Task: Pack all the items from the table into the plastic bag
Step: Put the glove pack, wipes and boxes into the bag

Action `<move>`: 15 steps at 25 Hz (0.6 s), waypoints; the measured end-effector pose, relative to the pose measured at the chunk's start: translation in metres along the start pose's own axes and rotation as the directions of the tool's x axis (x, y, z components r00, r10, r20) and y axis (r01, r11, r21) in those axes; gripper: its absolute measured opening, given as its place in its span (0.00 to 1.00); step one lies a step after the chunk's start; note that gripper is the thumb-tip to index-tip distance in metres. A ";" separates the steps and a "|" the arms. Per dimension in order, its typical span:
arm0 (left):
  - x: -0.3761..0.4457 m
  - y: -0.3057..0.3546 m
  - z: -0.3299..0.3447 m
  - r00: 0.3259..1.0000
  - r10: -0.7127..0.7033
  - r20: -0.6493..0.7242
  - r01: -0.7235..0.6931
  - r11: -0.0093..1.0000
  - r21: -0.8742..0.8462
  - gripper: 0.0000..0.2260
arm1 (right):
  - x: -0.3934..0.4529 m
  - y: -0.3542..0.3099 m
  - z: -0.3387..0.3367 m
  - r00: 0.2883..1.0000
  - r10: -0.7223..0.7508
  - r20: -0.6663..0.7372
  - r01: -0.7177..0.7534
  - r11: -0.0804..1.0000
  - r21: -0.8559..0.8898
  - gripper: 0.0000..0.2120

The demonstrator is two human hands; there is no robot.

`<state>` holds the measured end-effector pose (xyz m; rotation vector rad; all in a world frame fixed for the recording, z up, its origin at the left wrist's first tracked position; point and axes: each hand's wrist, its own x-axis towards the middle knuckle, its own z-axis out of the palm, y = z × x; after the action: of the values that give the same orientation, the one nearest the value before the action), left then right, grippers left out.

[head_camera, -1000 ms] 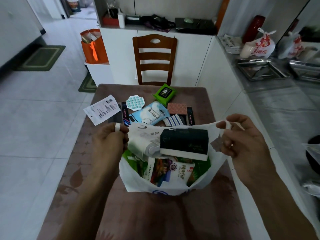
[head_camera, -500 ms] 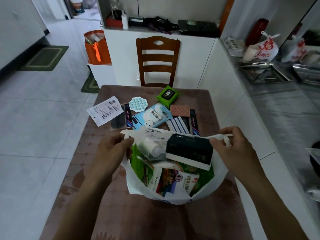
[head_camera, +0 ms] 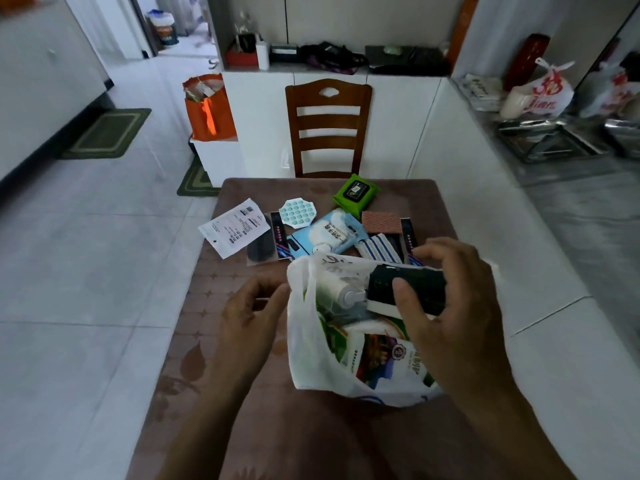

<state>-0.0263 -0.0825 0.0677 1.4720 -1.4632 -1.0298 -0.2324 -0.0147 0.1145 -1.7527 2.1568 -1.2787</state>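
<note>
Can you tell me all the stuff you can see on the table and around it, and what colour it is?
plastic bag: 1, white, near middle of table, stuffed with packets
black box: 1, black with white base, at top of bag
green wipes pack: 1, green, far end of table
blue wipes pack: 1, light blue, behind bag
bubble toy: 1, teal and white, far left
paper label: 1, white, over left table edge
table: 1, brown
chair: 1, brown wood, behind table
orange bag: 1, orange, left of the chair
left hand: 1, touching bag's left side
right hand: 1, grip round black box
</note>
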 end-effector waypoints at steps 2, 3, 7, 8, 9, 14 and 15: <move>0.002 -0.017 -0.019 0.998 0.040 0.040 -0.040 0.999 0.012 0.05 | -0.018 -0.018 0.022 1.000 0.020 -0.013 -0.019 1.000 0.017 0.17; 0.002 -0.025 -0.030 0.997 0.038 0.074 -0.040 0.999 0.022 0.05 | -0.029 -0.026 0.034 0.998 0.048 -0.027 -0.047 0.999 0.014 0.16; 0.000 -0.047 -0.071 0.985 0.067 0.161 -0.075 0.996 0.042 0.04 | -0.063 -0.058 0.061 0.991 0.112 -0.075 -0.103 0.988 0.116 0.13; 0.000 -0.048 -0.079 0.984 0.059 0.169 -0.068 0.997 0.046 0.04 | -0.069 -0.067 0.064 0.988 0.137 -0.063 -0.129 0.983 0.129 0.13; 0.003 -0.049 -0.086 0.982 0.061 0.177 -0.070 0.997 0.045 0.05 | -0.071 -0.076 0.064 0.988 0.150 -0.046 -0.142 0.979 0.145 0.13; 0.047 -0.034 -0.080 0.971 0.102 0.217 -0.108 0.994 0.016 0.10 | -0.022 -0.094 0.038 0.989 0.108 0.101 -0.110 0.994 0.015 0.13; 0.060 -0.033 -0.073 0.972 0.094 0.214 -0.102 0.994 0.026 0.10 | -0.005 -0.091 0.032 0.983 0.111 0.149 -0.110 0.994 -0.010 0.13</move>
<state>0.0538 -0.1423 0.0615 1.3322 -1.6970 -1.1319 -0.1437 -0.0275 0.1494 -1.6462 2.1390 -1.0832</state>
